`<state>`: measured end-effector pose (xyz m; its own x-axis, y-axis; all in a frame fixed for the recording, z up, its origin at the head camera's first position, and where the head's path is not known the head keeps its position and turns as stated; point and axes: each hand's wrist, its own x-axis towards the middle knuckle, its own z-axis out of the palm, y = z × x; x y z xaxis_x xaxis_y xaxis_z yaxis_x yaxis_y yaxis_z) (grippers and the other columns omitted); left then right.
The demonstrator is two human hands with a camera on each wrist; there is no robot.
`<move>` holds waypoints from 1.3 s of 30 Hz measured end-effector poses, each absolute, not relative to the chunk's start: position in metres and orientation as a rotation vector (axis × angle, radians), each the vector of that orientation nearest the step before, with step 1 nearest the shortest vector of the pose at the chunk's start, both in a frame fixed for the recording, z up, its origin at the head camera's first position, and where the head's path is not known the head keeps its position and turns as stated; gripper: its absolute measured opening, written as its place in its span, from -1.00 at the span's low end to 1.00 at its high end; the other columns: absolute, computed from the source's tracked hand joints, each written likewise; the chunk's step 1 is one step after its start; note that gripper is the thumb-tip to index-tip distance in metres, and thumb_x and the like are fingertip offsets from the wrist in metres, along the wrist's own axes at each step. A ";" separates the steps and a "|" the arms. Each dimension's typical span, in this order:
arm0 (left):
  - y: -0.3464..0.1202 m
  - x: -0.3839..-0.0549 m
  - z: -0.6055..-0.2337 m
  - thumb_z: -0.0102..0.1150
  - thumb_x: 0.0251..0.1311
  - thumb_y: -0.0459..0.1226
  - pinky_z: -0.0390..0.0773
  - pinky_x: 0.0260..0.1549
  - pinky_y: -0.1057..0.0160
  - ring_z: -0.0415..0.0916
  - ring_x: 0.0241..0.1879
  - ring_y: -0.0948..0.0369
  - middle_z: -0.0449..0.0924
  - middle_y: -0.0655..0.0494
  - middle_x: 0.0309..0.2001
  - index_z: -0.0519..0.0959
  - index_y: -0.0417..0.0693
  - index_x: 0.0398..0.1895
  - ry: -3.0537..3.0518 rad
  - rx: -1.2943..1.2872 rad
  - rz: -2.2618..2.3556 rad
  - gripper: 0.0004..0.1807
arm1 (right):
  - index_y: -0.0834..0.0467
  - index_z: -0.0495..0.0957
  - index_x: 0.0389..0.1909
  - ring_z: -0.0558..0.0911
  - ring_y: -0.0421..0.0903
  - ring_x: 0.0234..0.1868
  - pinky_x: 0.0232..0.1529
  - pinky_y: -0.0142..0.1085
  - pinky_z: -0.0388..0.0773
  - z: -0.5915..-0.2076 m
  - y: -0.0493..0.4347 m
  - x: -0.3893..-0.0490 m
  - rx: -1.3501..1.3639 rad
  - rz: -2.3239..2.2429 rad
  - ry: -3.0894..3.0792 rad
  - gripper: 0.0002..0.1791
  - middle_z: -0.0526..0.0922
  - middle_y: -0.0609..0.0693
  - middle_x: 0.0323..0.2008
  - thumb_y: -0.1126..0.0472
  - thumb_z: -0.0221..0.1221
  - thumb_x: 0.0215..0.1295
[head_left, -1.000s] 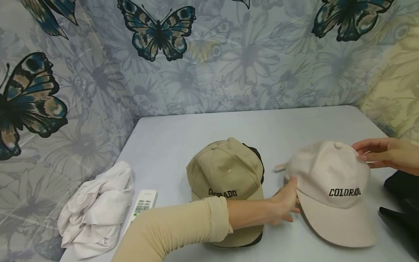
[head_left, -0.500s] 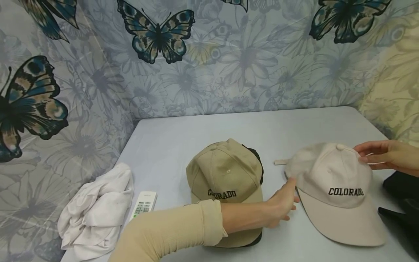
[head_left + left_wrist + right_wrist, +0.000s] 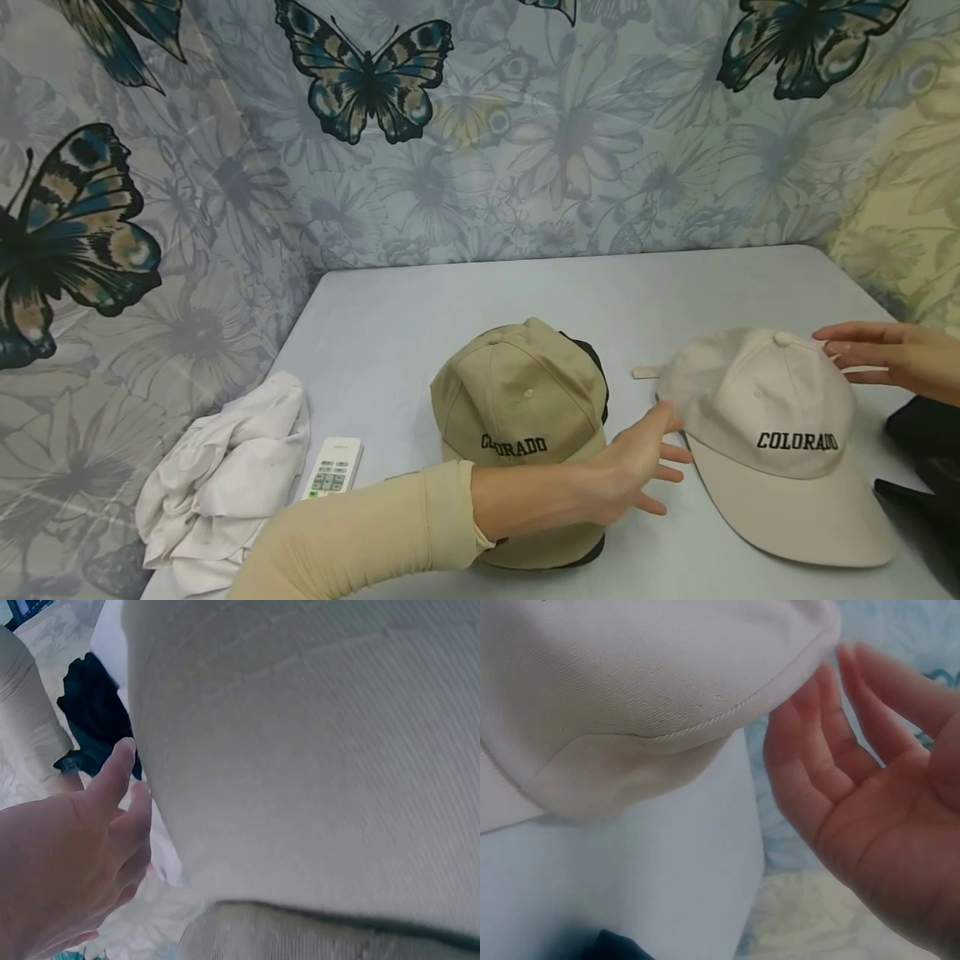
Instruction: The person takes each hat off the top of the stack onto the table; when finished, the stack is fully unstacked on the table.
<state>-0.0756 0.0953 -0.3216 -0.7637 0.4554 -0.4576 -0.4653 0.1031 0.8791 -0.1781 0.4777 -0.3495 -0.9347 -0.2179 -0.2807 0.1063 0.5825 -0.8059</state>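
Observation:
A cream baseball cap (image 3: pixel 757 400) lettered COLORADO sits on the right of the table (image 3: pixel 420 308), its brim toward me and its strap sticking out to the left. Just left of it my left hand (image 3: pixel 611 475) has its fingers spread and holds nothing. That forearm crosses over a khaki COLORADO cap (image 3: pixel 517 392), which has a black edge showing behind it. By the cream cap's crown is my right hand (image 3: pixel 892 358), fingers extended. In the right wrist view its fingertips come near or touch the crown's edge; contact is unclear.
A crumpled white cloth (image 3: pixel 232 475) lies at the left edge, beside a white remote control (image 3: pixel 332 467). Black items (image 3: pixel 926 450) lie right of the cream cap. A butterfly-print fabric (image 3: pixel 480 167) hangs behind the table.
The cream cap's brim has swung to the right. My left hand has come off the cap and spread its fingers, and my right hand's fingers have straightened.

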 end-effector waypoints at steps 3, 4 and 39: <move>0.089 -0.078 -0.318 -0.33 0.41 0.13 0.43 -0.10 -0.25 0.49 -0.04 0.02 0.56 0.05 -0.09 0.46 0.04 0.19 1.678 0.008 1.753 -0.45 | -0.49 0.43 -0.12 0.57 -0.36 -0.22 -0.30 -0.44 0.53 -0.346 0.478 -0.180 -0.079 -1.427 2.447 -0.55 0.55 -0.37 -0.21 0.23 -0.20 0.55; 0.087 -0.079 -0.316 -0.33 0.41 0.14 0.43 -0.09 -0.24 0.50 -0.04 0.02 0.57 0.05 -0.09 0.47 0.05 0.18 1.669 0.015 1.754 -0.44 | -0.47 0.45 -0.12 0.58 -0.35 -0.22 -0.29 -0.44 0.54 -0.344 0.478 -0.181 -0.079 -1.480 2.431 -0.55 0.57 -0.33 -0.21 0.22 -0.23 0.56; -0.031 -0.117 -0.266 -0.46 0.44 0.16 0.25 0.21 -0.06 0.26 0.28 0.07 0.34 0.01 0.27 0.16 0.02 0.44 1.745 0.307 1.743 -0.34 | 0.19 0.33 0.33 0.49 -0.07 0.17 0.12 -0.27 0.43 -0.302 0.369 -0.208 -0.822 -1.845 1.606 -0.43 0.47 0.03 0.21 0.38 -0.56 0.54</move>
